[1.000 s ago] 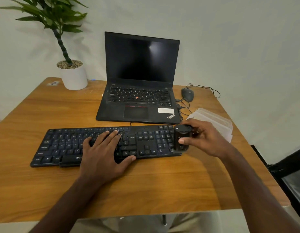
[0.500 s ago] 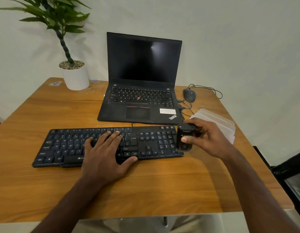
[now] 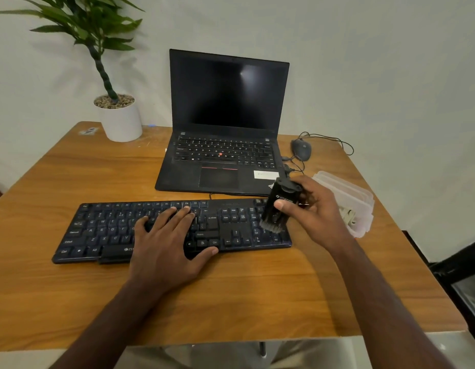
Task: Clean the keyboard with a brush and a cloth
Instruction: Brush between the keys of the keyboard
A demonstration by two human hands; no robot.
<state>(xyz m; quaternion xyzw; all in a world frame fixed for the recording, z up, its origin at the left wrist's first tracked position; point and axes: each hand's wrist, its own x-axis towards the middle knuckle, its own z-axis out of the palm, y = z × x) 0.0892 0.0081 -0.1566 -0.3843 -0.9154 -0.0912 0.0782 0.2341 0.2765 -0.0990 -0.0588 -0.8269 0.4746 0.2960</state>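
You've lifted the black brush (image 3: 277, 209) and tilted it; its bristles now sit over the number pad. To the left, your left hand (image 3: 164, 246) lies flat, fingers straight, on the middle of the black keyboard (image 3: 98, 230) on the wooden table (image 3: 231, 302). Your right hand (image 3: 311, 214) grips the brush, thumb across its front

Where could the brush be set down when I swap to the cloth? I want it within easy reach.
Bare wood runs along the desk's near edge, in front of the keyboard and between both forearms. More lies left of the laptop, between plant pot and keyboard. The right side is crowded: mouse, cable, plastic container, and the right hand holding the brush.
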